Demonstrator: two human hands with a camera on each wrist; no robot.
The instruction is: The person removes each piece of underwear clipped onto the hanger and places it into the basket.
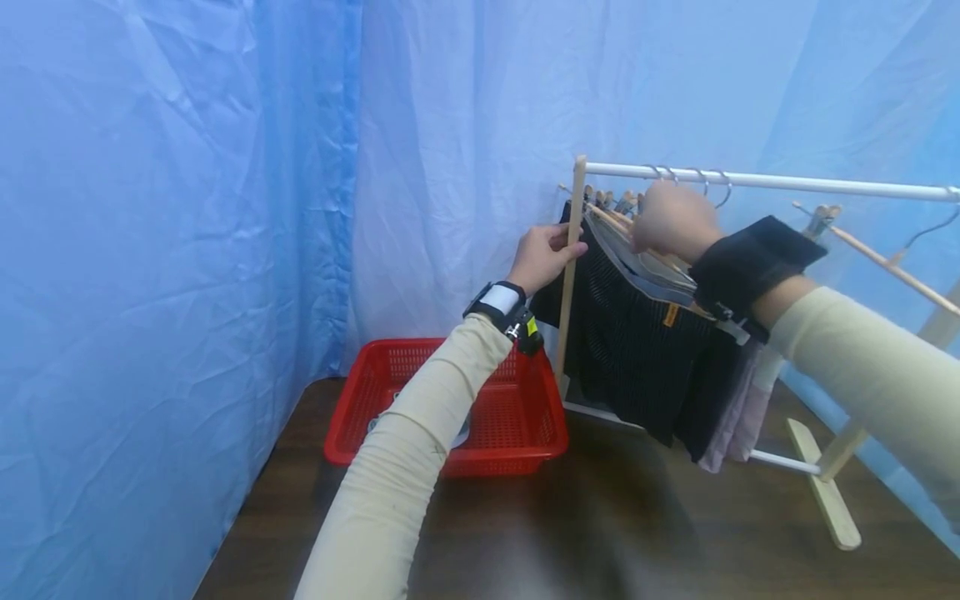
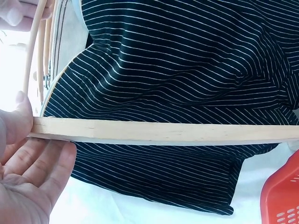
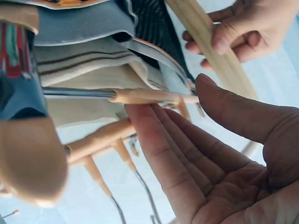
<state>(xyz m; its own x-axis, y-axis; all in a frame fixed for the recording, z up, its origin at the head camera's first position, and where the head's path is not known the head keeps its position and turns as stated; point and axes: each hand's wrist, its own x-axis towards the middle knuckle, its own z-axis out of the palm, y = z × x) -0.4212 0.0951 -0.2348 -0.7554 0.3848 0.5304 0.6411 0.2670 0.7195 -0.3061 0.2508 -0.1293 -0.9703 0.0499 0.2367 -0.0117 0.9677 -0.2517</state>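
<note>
My left hand (image 1: 547, 254) holds the upright wooden post (image 2: 163, 132) of a small clothes rack, thumb on one side and fingers on the other. Right behind that post hang black shorts (image 2: 177, 65) with thin white stripes. My right hand (image 3: 210, 172) is among the hangers below the white rail, blurred in the head view. Its fingers are nearly straight and touch the wooden bar of a clip hanger (image 3: 140, 96); the thumb stands apart from them. Grey-blue and cream garments (image 3: 88, 58) hang beside the striped shorts.
A red plastic basket (image 1: 551, 417) stands on the dark wooden table (image 1: 525, 533), partly behind my left forearm, with something pale inside. Hanger hooks hang along the white rail (image 1: 825, 183). Another hanger (image 1: 892, 262) is at the right, near the rack's wooden foot (image 1: 828, 492). Blue curtains (image 1: 172, 208) surround the table.
</note>
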